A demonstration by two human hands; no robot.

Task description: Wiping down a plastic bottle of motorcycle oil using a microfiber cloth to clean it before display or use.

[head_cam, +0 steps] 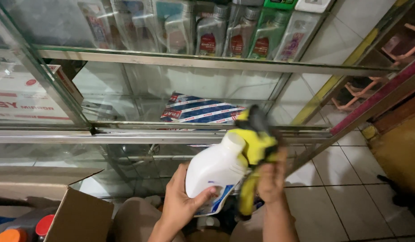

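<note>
Wiping in hand: left hand [183, 199] grips a white plastic bottle [215, 170] before the glass cabinet [171, 89]; right hand [271, 177], closed on a yellow cloth [254, 148], rubs its neck.

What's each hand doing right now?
Left hand: closed around the white bottle, gripping its lower body.
Right hand: closed on a yellow cloth pressed against the bottle's top.

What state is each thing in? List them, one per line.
White bottle: tilted, held off the floor.
Left hand: gripping the white bottle's body.
Right hand: gripping the yellow cloth against the bottle's top.
Cardboard box: open, flaps up.
Glass cabinet: stocked with upright bottles on the top shelf.
</note>
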